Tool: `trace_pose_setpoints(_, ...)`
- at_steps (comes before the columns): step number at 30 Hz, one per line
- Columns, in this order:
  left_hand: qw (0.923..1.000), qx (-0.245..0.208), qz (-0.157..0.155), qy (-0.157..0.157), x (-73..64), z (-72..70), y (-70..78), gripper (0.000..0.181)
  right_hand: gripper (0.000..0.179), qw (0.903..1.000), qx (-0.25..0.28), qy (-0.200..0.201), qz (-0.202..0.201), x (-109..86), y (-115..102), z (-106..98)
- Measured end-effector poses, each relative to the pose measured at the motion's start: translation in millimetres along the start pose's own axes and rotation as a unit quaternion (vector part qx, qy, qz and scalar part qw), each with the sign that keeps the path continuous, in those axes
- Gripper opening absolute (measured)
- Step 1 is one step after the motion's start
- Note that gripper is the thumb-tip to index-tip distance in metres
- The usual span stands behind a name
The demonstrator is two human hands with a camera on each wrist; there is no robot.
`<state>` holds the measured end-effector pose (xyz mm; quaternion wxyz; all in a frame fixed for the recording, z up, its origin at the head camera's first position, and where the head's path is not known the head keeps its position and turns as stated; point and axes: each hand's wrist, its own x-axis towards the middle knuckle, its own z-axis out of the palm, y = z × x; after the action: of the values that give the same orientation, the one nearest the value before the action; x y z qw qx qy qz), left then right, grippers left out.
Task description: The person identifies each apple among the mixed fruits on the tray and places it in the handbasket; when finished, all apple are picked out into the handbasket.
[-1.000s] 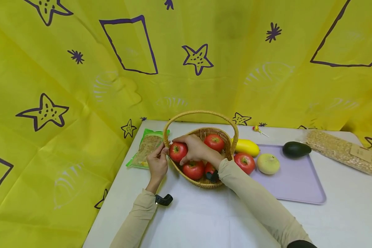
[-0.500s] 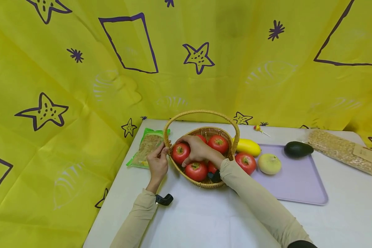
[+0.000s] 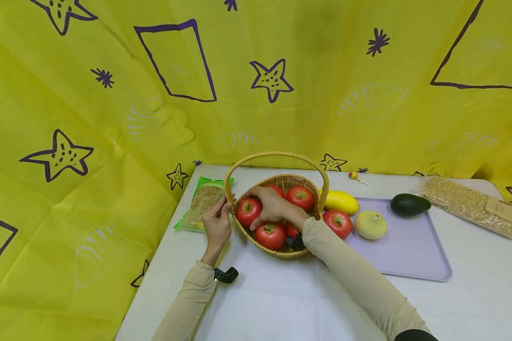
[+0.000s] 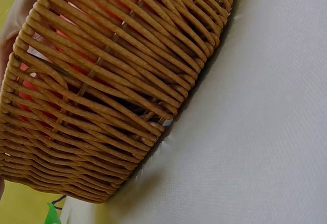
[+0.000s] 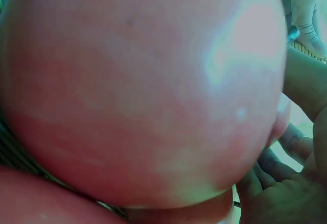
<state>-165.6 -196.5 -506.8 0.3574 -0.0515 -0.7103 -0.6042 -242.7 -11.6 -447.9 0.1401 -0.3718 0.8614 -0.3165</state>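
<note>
In the head view a wicker basket with a tall arched handle holds several red apples. My left hand pinches the basket at its left end, where the handle meets the rim. My right hand reaches over the basket and grips the leftmost apple, thumb on the near side. Another apple lies just below it, and one more sits toward the back. The left wrist view shows the basket's woven side, red showing through the gaps. A large apple fills the right wrist view.
A lilac tray on the right bears a pale round vegetable and a dark avocado. An apple and a yellow oblong fruit stand beside the basket. Around are a green-edged packet, a lollipop and a bag of grains.
My right hand and the gripped apple have shifted slightly right within the basket. An apple behind that hand now shows, and the back apple sits a little further right. The left hand stays put.
</note>
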Motion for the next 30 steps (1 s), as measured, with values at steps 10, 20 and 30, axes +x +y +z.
trace_pose_setpoints(10,1.0000,0.000,-0.004,-0.005,-1.6,0.9,-1.2,0.031,0.089,0.9996,0.007,-0.022,-0.017,-7.8,0.1,-3.9)
trace_pose_setpoints(20,1.0000,0.005,0.007,0.001,-0.5,0.9,-2.1,0.032,0.090,0.9963,0.046,0.027,-0.068,-41.1,0.5,-24.5)
trace_pose_setpoints(30,0.9998,0.017,-0.009,-0.003,-1.3,-1.1,0.6,0.032,0.086,0.9815,0.070,0.102,-0.146,-113.8,8.3,-44.8)
